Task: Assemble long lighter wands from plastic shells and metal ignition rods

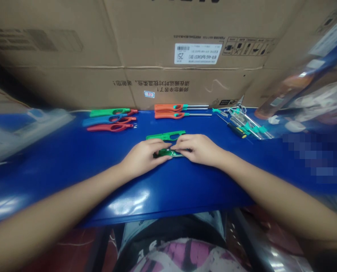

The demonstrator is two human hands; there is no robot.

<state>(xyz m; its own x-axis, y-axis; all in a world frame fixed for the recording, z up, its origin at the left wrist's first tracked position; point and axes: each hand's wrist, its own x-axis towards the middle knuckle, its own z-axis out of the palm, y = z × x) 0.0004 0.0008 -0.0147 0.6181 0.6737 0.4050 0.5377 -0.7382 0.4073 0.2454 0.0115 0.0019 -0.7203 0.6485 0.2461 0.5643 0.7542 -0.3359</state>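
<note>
My left hand (pixel 145 153) and my right hand (pixel 198 148) meet over a green lighter part (pixel 168 153) lying on the blue table (pixel 72 158). The fingers of both hands are curled and pinch that part from either side. Just behind my fingers lies a green lighter shell half (pixel 166 135), flat on the table and touching neither palm.
Green, blue and red lighter bodies (pixel 111 120) lie at the back left. Two orange long-nosed lighters (pixel 179 111) sit at the back middle. Several metal tubes with a screwdriver (pixel 243 124) lie at the back right. Cardboard boxes (pixel 168 49) wall the far edge.
</note>
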